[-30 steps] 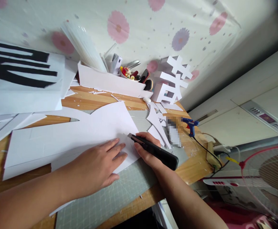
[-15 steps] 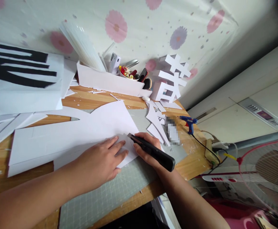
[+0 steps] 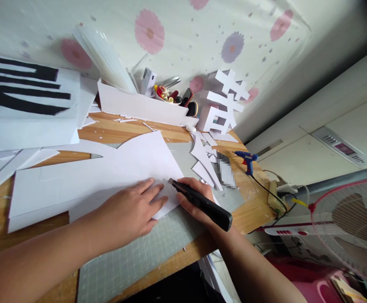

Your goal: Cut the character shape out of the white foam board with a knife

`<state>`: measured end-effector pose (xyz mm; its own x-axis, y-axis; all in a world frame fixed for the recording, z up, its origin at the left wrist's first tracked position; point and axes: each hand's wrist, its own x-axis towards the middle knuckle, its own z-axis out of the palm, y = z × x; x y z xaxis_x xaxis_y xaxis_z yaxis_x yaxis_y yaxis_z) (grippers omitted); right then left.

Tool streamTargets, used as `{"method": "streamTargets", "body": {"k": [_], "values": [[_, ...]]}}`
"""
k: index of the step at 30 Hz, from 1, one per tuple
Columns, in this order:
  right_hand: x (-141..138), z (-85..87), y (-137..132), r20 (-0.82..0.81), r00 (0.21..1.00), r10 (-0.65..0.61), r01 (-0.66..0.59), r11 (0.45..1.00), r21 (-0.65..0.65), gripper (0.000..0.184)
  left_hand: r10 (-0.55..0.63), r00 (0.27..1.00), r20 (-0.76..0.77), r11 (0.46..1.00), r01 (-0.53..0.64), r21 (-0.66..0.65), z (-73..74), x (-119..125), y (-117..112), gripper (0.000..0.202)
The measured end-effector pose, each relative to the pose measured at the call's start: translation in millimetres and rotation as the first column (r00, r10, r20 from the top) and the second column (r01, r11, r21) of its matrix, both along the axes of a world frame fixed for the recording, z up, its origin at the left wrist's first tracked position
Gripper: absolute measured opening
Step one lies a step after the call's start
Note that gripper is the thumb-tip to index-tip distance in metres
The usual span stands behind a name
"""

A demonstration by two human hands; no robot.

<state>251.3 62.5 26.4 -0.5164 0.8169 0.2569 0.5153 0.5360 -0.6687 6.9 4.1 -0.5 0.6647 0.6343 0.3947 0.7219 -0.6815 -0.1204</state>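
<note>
My left hand [image 3: 129, 214] lies flat, fingers spread, pressing down a large white foam-board sheet [image 3: 85, 176] on a grey cutting mat [image 3: 145, 261]. My right hand [image 3: 194, 202] grips a black utility knife [image 3: 202, 202]. Its blade tip touches the sheet's right edge just beyond my left fingertips. Several white offcuts [image 3: 205, 162] lie on the mat to the right of the knife.
A white tray [image 3: 139, 107] of tools and pens stands against the flowered wall. A white cut-out character [image 3: 225, 101] stands at the back right. A blue glue gun [image 3: 247, 160] lies near the table's right edge. Black-and-white printed sheets [image 3: 25, 105] lie left; a fan [image 3: 347, 227] right.
Both hands stay in place on the sheet. The knife has barely shifted, and the view has drifted slightly.
</note>
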Motion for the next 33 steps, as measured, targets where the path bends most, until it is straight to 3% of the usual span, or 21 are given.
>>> {"method": "streamTargets", "body": {"k": [15,22,33], "values": [[12,-0.8,-15,0.009,1.000,0.030,-0.030,0.998,0.048,0.022,-0.038,0.999,-0.010,0.999,0.038,-0.013,-1.1,-2,1,0.047],[18,2.5,-22,-0.001,1.000,0.031,-0.031,0.999,0.019,0.024,-0.031,1.000,0.000,0.995,0.031,-0.094,-3.8,-4,2,0.040],[31,1.2,-38,-0.026,1.000,0.008,-0.008,1.000,0.001,0.024,-0.058,0.998,0.040,0.997,0.060,-0.046,0.1,-4,4,0.040]]}}
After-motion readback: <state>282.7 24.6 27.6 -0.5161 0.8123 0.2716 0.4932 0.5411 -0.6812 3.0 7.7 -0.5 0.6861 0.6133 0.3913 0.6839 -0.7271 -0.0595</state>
